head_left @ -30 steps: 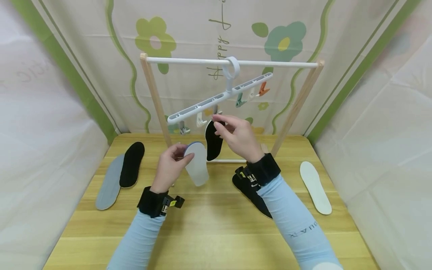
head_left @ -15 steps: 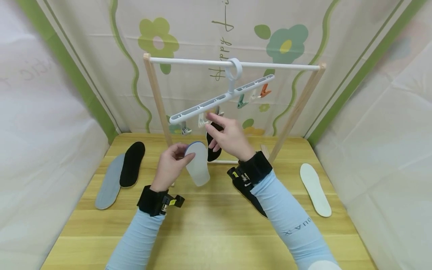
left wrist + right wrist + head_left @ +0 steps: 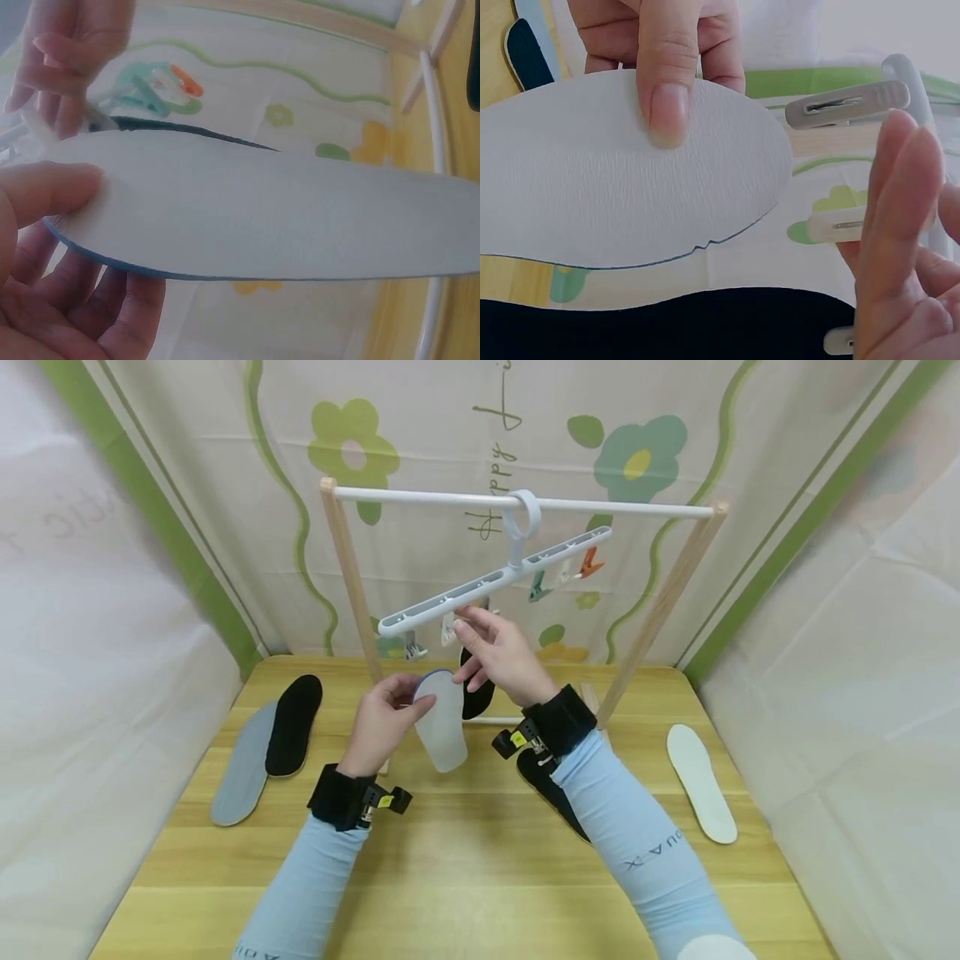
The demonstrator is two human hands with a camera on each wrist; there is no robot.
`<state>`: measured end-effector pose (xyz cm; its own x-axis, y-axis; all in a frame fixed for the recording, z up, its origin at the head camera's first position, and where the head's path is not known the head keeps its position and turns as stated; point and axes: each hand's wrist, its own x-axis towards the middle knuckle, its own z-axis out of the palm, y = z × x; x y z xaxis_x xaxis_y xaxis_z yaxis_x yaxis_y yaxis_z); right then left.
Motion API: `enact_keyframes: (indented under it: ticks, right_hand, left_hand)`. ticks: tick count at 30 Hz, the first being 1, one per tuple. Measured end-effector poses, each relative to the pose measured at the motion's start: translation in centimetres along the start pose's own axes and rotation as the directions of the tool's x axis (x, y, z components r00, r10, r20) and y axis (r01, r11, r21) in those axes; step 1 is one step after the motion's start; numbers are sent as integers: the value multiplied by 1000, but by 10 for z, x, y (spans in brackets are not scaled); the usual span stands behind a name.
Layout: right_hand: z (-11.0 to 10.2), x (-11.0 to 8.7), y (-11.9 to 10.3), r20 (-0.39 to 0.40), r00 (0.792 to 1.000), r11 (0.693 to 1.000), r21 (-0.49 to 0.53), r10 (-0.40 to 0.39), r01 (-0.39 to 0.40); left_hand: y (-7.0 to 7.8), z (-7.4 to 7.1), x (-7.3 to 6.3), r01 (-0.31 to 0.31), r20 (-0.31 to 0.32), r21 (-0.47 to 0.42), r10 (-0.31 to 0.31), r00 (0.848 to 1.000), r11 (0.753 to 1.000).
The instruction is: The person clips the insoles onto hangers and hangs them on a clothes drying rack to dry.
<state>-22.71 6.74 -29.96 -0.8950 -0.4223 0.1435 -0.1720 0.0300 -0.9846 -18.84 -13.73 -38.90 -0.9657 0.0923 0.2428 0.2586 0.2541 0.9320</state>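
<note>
My left hand (image 3: 377,722) pinches a white insole (image 3: 444,727) with a blue edge near its rounded upper end, thumb on the white face and fingers behind. My right hand (image 3: 501,656) is raised beside it, fingers mostly straight, fingertips right at a white clothespin (image 3: 447,631) under the white hanger (image 3: 442,605). In the right wrist view the clothespin (image 3: 835,226) runs partly behind the fingers. A black insole (image 3: 477,700) hangs from another clip (image 3: 840,341), its upper part hidden by my right hand in the head view.
The hanger's ring loops over the white rod (image 3: 420,496) of a wooden stand (image 3: 348,568). Green (image 3: 537,587) and orange (image 3: 590,562) clothespins hang on the right, a grey one (image 3: 414,647) at the left. Grey (image 3: 242,777), black (image 3: 294,727) and white (image 3: 701,785) insoles lie on the table; another black one (image 3: 551,793) is partly under my right arm.
My right hand has moved left and slightly down, from the hung black insole's top to the white clothespin. My left hand keeps the white insole almost in place.
</note>
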Motion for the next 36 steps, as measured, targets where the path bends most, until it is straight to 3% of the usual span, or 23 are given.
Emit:
enact_keyframes:
  ticks: [11,16,27,36]
  right_hand:
    - [-2,3,-3,44,998,999,7,-37,37]
    - [1,4,-2,5,999,999,22,-36,36]
    - [7,7,1,-129,988,996,7,-85,86]
    - [10,9,1,-203,978,998,22,-52,57]
  left_hand:
    - [3,2,13,-52,0,-32,52,999,998]
    - [4,3,17,-79,-16,-30,79,997,996]
    - [4,6,17,-73,-50,-68,69,996,995]
    - [2,5,16,-66,-58,-72,62,996,995]
